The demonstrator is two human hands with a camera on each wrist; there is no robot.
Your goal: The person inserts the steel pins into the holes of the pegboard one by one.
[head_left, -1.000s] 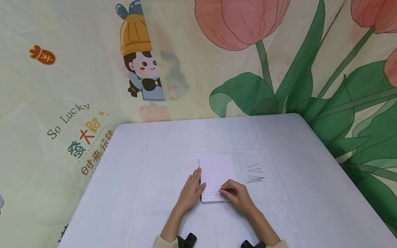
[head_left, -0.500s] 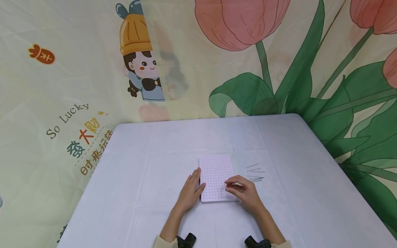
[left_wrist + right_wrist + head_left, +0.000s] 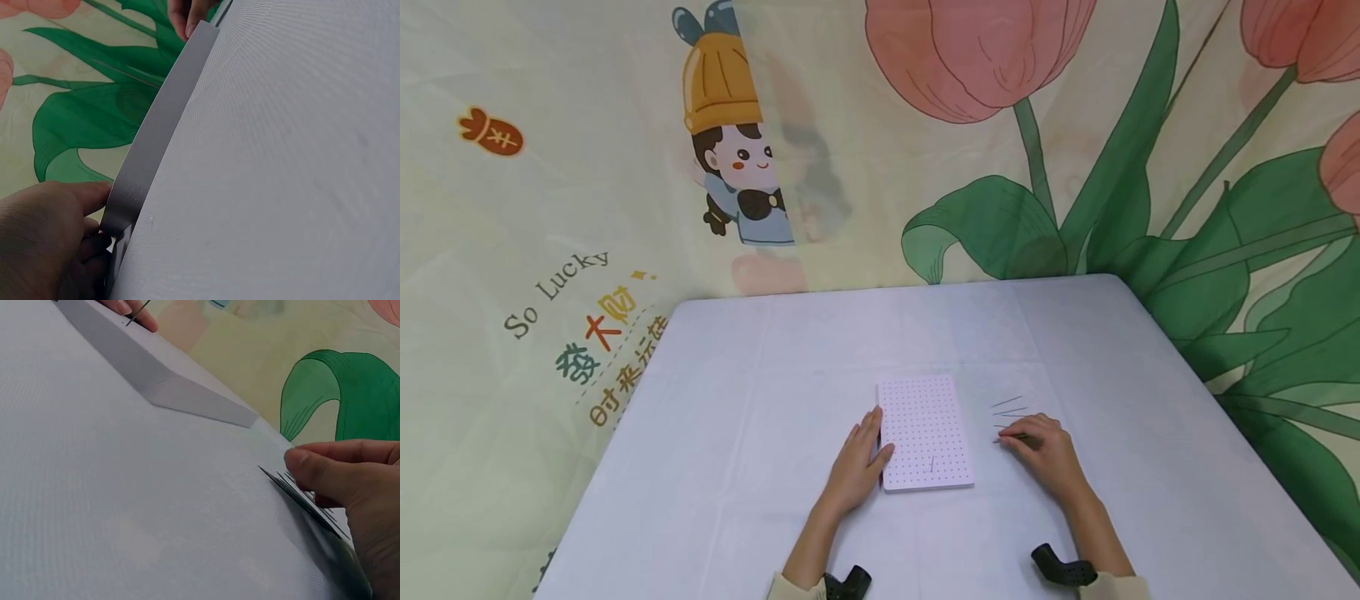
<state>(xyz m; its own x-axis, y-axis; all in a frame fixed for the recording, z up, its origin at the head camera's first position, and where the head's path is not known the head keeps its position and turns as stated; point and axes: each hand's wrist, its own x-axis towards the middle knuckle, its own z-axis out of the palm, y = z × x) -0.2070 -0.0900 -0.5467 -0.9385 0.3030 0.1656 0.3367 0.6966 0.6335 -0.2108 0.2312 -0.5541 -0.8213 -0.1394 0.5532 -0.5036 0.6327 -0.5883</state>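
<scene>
Tabletop (image 3: 805, 350), right hand (image 3: 1045, 450) moved to rods (image 3: 306, 505) (perhaps touching)

Behind the white-covered bench (image 3: 805, 350) we see a cream backdrop (image 3: 595, 183) printed with pink tulips (image 3: 981, 54), large green leaves (image 3: 1000, 229), a cartoon figure (image 3: 745, 171) and slanting lettering (image 3: 577, 363).

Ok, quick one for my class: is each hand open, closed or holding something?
Left hand: open, against the left edge of the dotted board.
Right hand: fingers bent at the thin rods; whether it holds one cannot be told.
</scene>
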